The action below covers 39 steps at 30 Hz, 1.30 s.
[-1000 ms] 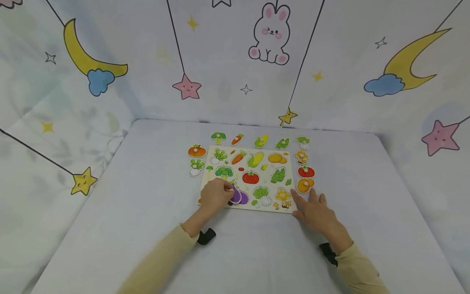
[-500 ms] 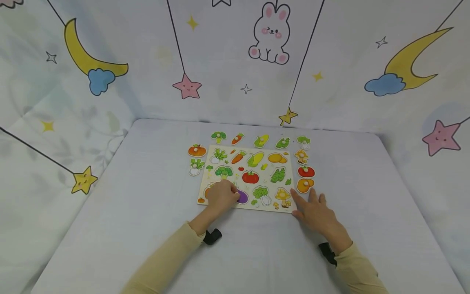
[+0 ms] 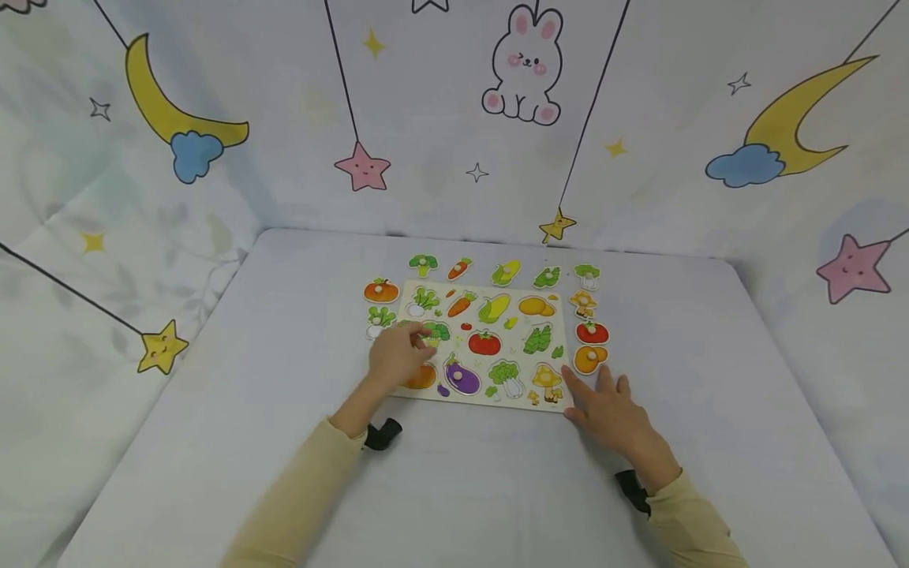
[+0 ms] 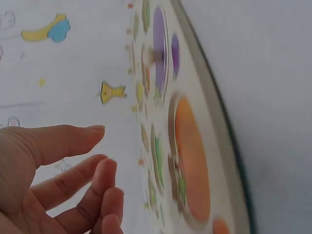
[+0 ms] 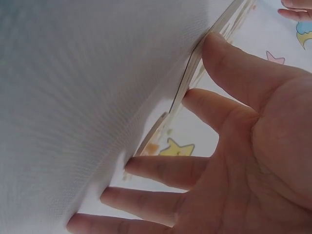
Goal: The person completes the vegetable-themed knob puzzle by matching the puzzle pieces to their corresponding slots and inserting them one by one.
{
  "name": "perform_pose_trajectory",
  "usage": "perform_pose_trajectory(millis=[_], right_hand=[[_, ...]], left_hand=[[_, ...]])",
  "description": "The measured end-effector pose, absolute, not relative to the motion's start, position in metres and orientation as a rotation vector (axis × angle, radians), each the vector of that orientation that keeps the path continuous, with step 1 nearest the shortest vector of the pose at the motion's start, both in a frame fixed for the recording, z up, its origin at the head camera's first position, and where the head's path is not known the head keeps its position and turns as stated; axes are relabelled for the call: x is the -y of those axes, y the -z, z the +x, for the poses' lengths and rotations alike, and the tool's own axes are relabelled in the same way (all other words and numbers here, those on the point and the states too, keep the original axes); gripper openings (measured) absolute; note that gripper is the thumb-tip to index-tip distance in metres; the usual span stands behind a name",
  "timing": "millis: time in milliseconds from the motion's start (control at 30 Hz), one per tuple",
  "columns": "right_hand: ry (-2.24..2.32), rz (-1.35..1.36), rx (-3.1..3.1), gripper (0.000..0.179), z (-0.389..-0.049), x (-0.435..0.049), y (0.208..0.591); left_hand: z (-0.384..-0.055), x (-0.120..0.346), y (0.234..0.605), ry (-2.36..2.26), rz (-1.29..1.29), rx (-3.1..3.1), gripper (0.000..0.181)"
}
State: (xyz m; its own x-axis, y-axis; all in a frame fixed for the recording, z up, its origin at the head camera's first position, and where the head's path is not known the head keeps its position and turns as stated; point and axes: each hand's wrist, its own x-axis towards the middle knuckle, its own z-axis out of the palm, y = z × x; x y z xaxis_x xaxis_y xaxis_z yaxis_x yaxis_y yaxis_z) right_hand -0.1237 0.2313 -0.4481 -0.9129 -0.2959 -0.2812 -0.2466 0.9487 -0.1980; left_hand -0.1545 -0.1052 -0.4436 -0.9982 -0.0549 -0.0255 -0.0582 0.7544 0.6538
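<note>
A cream vegetable puzzle board [image 3: 521,385] lies flat on the table. The purple eggplant piece [image 3: 465,380], with its small knob, sits in the eggplant spot on the board's near side. My left hand [image 3: 396,356] hovers over the board's left part, partly covering the pumpkin and broccoli pictures. In the left wrist view its fingers [image 4: 73,141] are loosely bent, thumb and forefinger apart, with nothing between them. My right hand [image 3: 616,414] spreads its fingers at the near right corner. The right wrist view has the thumb [image 5: 219,53] and forefinger touching the board's edge.
Loose knobbed pieces surround the board: pumpkin [image 3: 381,291] and radish [image 3: 379,319] at left; broccoli [image 3: 423,265], carrot [image 3: 459,269], corn [image 3: 506,273] and others behind; mushroom [image 3: 583,301], tomato [image 3: 592,333] and potato [image 3: 588,359] at right. A patterned cloth hangs behind the table.
My left hand first moved right with the eggplant piece, then let go of it in its spot and drew back up and left. My right hand has stayed at the corner.
</note>
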Motion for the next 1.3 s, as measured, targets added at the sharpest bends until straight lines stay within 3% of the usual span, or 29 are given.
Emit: perform_pose_trajectory(millis=[233, 400, 1300], right_hand=[[0.219, -0.403, -2.801, 0.067, -0.123, -0.23, 0.447], [0.225, -0.394, -2.796, 0.068, -0.123, -0.23, 0.449], [0.215, -0.417, -2.818, 0.067, -0.123, -0.229, 0.448]], left_hand=[[-0.179, 0.175, 0.446, -1.17, -0.203, -2.99, 0.031], [-0.188, 0.2, 0.457, -1.123, -0.316, -2.915, 0.032], [-0.206, 0.2, 0.471, -1.095, -0.435, -2.81, 0.023]])
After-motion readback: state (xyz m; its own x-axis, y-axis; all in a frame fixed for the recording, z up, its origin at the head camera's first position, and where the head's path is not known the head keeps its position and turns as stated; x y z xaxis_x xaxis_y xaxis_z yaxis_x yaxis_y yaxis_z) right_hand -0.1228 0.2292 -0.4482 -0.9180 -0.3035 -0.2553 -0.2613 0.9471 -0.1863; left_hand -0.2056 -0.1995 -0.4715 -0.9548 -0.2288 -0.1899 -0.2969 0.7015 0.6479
